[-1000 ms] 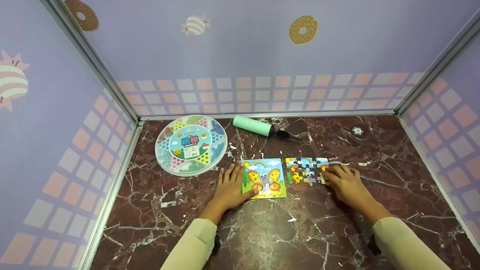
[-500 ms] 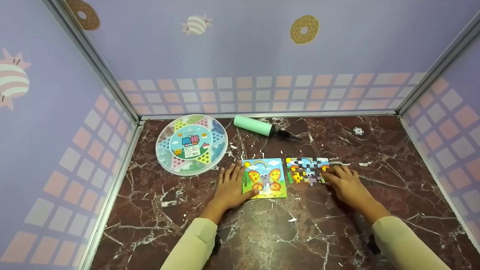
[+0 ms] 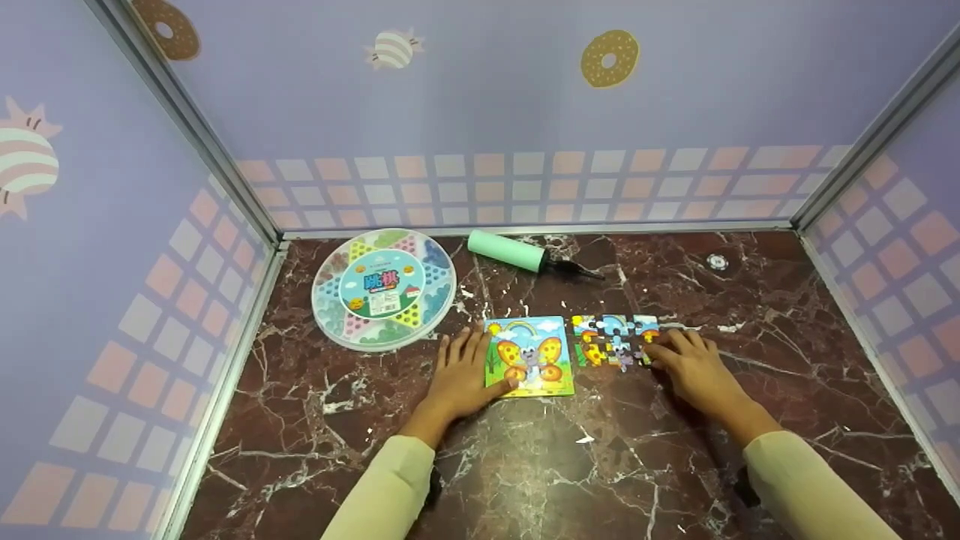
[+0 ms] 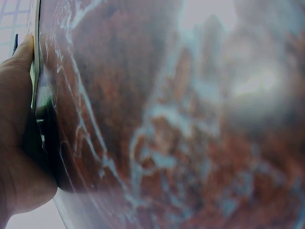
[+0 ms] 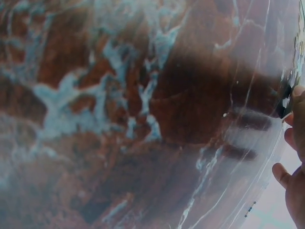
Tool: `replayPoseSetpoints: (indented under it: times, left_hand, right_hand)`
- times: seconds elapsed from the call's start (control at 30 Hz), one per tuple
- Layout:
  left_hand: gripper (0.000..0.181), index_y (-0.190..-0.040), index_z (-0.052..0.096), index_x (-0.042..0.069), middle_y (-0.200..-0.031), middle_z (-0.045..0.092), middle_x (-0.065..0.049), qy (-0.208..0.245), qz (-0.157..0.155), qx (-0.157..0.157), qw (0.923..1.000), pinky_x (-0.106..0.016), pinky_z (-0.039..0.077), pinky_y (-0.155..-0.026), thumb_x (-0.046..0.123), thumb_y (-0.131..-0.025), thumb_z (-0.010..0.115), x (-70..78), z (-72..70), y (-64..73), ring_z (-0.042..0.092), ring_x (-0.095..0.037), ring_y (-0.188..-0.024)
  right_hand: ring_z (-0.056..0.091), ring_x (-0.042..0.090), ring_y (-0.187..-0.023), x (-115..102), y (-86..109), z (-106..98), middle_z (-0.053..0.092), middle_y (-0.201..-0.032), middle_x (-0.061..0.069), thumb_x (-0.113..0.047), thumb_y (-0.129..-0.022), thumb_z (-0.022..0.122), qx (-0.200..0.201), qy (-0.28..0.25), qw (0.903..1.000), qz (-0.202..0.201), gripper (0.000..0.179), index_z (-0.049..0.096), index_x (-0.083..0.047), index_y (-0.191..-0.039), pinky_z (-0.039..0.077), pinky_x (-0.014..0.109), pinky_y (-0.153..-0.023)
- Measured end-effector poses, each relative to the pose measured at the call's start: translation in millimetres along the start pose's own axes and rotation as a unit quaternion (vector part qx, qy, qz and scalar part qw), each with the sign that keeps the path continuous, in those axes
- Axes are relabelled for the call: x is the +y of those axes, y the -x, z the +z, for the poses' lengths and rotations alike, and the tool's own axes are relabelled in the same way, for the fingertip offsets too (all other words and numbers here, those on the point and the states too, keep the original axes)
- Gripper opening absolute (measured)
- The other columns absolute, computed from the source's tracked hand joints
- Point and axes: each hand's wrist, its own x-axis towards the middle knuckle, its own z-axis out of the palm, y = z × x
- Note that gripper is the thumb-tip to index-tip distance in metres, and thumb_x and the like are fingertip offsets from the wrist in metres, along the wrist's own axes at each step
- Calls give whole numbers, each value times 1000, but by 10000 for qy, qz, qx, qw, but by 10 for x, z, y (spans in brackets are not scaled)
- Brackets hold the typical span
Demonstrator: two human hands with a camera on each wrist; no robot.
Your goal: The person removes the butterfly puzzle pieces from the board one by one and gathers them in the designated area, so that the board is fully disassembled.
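A square butterfly picture board (image 3: 529,356) lies flat on the marble-patterned surface. My left hand (image 3: 459,379) rests at its left side with the fingers extended, the thumb lying over the board's lower left part. To the right, several jigsaw puzzle pieces (image 3: 615,326) are laid out in two rows showing part of a butterfly picture. My right hand (image 3: 694,371) pinches the puzzle piece (image 3: 646,352) at the lower right of these rows, which its fingertips partly hide. Both wrist views catch only the hand's edge, the left hand (image 4: 19,129) and the right hand (image 5: 295,129).
A round Chinese checkers box (image 3: 382,289) lies at the back left. Behind the board is a mint-green hand pump (image 3: 506,251) with a black nozzle. A small round chip (image 3: 717,262) lies at the back right. Purple patterned walls (image 3: 487,97) enclose the surface on three sides.
The camera view has shifted very slightly. Both hands, the board and the puzzle pieces keep practically the same places.
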Motion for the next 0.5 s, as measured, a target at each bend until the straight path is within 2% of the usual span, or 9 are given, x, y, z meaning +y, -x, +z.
replayPoseSetpoints:
  times: [0.5]
  left_hand:
    - [110,-178,19,9,-188,12,-13,84,14,-31,10000,-64,-3,-140,78,-101,57,13,-18,6,11,-40,-174]
  right_hand:
    - [59,43,-117,19,-11,-1,67,-127,15,-7,-103,73,-159,144,9998,-13,33,78,-15,-135,51,68,-89]
